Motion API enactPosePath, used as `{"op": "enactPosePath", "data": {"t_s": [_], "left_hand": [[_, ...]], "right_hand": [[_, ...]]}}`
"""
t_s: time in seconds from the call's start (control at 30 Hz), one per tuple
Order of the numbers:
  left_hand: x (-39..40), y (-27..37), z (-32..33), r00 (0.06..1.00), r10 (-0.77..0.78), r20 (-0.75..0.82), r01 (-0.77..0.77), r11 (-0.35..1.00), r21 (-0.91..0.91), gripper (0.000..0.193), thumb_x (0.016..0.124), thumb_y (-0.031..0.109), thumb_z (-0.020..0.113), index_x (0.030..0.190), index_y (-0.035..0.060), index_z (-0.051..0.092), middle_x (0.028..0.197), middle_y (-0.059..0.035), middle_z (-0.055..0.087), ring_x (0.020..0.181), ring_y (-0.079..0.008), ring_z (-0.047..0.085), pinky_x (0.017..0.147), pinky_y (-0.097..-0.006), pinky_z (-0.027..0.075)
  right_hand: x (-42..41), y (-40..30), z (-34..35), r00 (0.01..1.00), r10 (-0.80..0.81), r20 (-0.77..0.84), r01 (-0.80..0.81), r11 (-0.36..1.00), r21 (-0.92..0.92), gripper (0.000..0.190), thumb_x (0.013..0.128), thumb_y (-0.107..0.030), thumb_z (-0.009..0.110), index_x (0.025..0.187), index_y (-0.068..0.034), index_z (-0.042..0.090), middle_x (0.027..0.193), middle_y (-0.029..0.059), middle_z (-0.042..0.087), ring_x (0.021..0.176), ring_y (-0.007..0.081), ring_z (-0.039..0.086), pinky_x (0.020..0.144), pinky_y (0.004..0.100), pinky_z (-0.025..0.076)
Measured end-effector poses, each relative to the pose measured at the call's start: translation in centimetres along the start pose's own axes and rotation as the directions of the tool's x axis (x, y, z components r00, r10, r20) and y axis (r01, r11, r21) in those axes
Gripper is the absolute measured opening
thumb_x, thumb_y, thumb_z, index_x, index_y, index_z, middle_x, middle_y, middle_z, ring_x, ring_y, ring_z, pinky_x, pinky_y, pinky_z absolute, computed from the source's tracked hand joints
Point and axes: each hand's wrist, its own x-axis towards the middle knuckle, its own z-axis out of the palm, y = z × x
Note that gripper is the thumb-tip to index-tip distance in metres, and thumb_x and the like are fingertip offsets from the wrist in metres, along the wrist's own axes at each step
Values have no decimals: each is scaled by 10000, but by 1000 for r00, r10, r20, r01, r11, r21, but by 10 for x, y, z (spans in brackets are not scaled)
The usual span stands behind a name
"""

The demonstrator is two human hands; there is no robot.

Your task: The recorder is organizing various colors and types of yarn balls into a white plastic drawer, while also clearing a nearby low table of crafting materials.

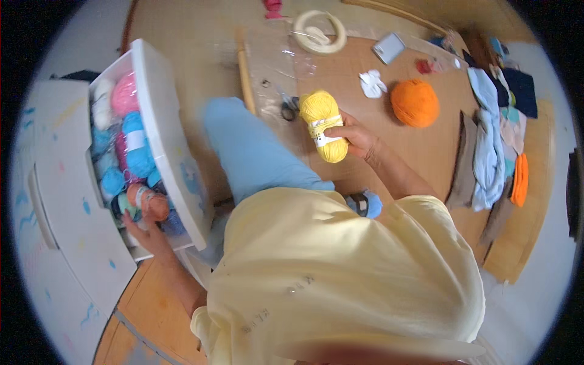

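Observation:
My right hand point(358, 137) holds a yellow yarn skein point(325, 125) with a white paper band, above the wooden surface. At the left, my left hand point(148, 230) reaches into an open white drawer point(159, 105), at the lower end of an orange-brown yarn skein point(148, 200); whether its fingers grip anything I cannot tell. Packed in the drawer are a blue skein point(138, 146), pink yarn point(124, 95), white yarn point(103, 105) and more yarn. An orange yarn ball point(415, 103) lies to the right of my right hand.
Black-handled scissors point(289, 109) lie beside the yellow skein. Farther out are a cream ring point(319, 34), a phone-like grey object point(388, 48) and a crumpled white piece point(372, 84). A light blue skein point(365, 203) is near my shirt. Folded cloths point(486, 141) line the right side.

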Motion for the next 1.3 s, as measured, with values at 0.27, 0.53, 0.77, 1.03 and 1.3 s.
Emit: {"op": "enactPosePath", "data": {"t_s": [0.27,0.53,0.77,1.03,1.3], "left_hand": [[-18,53,8,999,23,-22,-22,998,56,521,957,252,564,1374,-30,430,1465,-291,336,1367,-444,314,1122,-472,247],[-51,48,-16,992,-60,-111,85,968,235,470,919,181,577,1338,-5,476,1452,-282,370,1350,-455,339,1095,-517,284],[-49,43,-6,987,9,-159,37,959,281,424,854,182,593,1258,57,572,1383,-221,486,1281,-421,442,1063,-513,330],[-48,39,-5,988,3,-154,47,946,321,376,845,184,595,1204,79,621,1367,-162,518,1265,-381,465,1050,-499,337],[-57,41,-5,995,25,-100,10,942,336,372,853,197,582,1197,57,614,1322,-175,553,1244,-387,484,1039,-506,343]], "right_hand": [[76,-19,184,910,38,413,26,989,-148,729,783,-6,699,1432,-54,372,1295,116,572,1166,226,581,988,377,474],[247,24,352,727,-442,526,686,430,-587,854,774,-202,737,1466,-2,280,1422,245,414,1294,323,453,1069,404,374],[288,132,410,828,-314,464,440,-149,-885,723,826,-217,622,1438,13,314,1463,367,234,1328,524,320,1061,521,362],[274,142,414,576,-373,727,492,-553,-673,666,841,-282,639,1401,-8,407,1486,229,321,1371,443,290,1096,585,253],[306,159,420,640,-548,539,205,-554,-807,681,882,-385,589,1426,-19,405,1512,191,321,1389,440,258,1107,619,200]]}}
